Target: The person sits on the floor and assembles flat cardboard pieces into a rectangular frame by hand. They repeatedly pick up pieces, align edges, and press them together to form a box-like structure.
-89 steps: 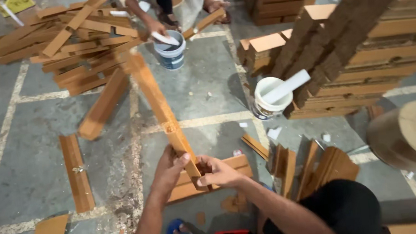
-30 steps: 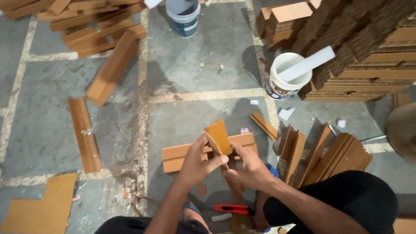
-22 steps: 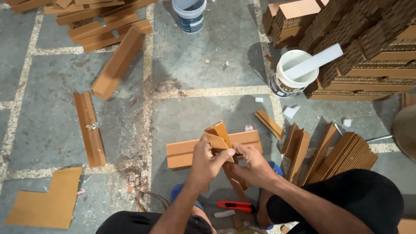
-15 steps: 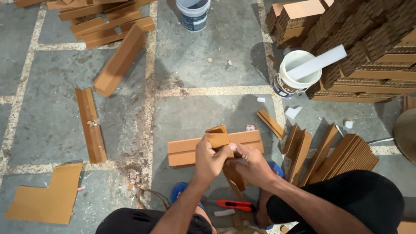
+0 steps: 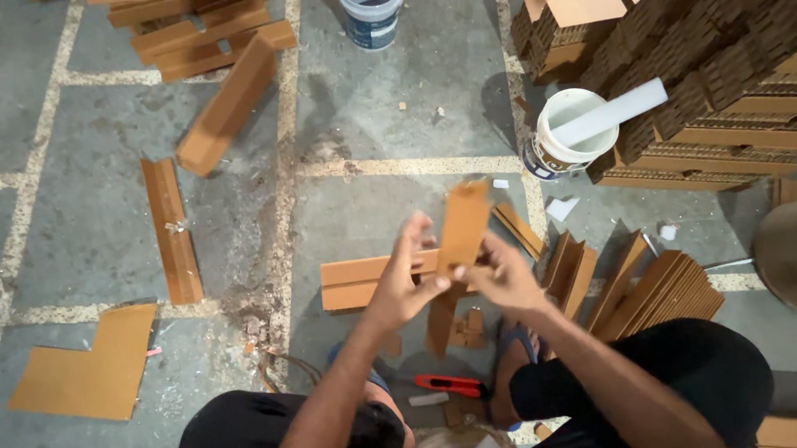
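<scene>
Cardboard strip (image 5: 464, 223), brown, narrow, held tilted above the concrete floor (image 5: 82, 232), upper end leaning away from the person. Left hand (image 5: 404, 286): grip pinching the strip's left edge, fingers partly spread. Right hand (image 5: 499, 278): grip pressed on the strip's lower right edge, thumb on top. Directly below the strip, lying flat on the floor: folded cardboard piece (image 5: 365, 281), long side running left to right. Right of the strip, close by: leaning bundle of cardboard pieces (image 5: 659, 288); beyond it, white bucket (image 5: 564, 137) with a white tube resting across its rim, standing against a tall stack of cardboard (image 5: 740, 60). Below the strip, between the person's feet: red utility knife (image 5: 451, 384). Left of the strip, well apart: single long cardboard strip (image 5: 171, 229) and flat cardboard sheet (image 5: 84, 367). Far beyond the strip: blue bucket (image 5: 370, 5) beside a loose pile of cardboard lengths (image 5: 198, 20). Bare floor lies open between the strip and the blue bucket.
</scene>
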